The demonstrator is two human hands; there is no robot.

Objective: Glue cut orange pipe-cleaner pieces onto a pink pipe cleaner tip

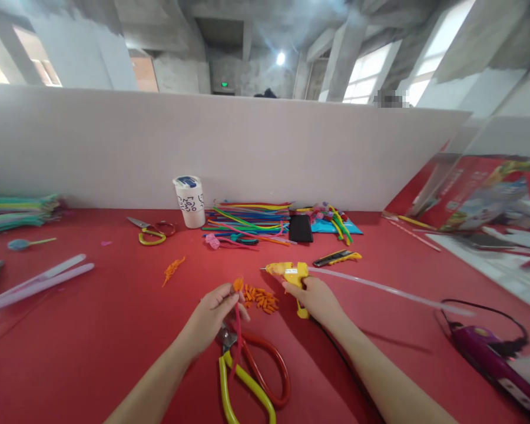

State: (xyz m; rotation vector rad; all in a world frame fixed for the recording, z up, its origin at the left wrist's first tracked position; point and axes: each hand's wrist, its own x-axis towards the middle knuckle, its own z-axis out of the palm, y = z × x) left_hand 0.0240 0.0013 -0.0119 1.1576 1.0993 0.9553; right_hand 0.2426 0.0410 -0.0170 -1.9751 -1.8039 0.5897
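A: ok where's that red fuzzy stem (238,323)?
B: upright in the left hand (215,309), pinched thumb to fingers, orange tip (238,285) poking out on top. fingers hide some of it, and its low end gets lost over the big cutters (254,384).
A: and the right hand (318,299)?
B: wrapped round the yellow glue gun (291,272), nozzle aimed left, forearm angling in from lower right. can't make out the trigger. orange bits (260,298) lie between the hands. cutters' blades are mostly covered, one yellow handle's cut off.
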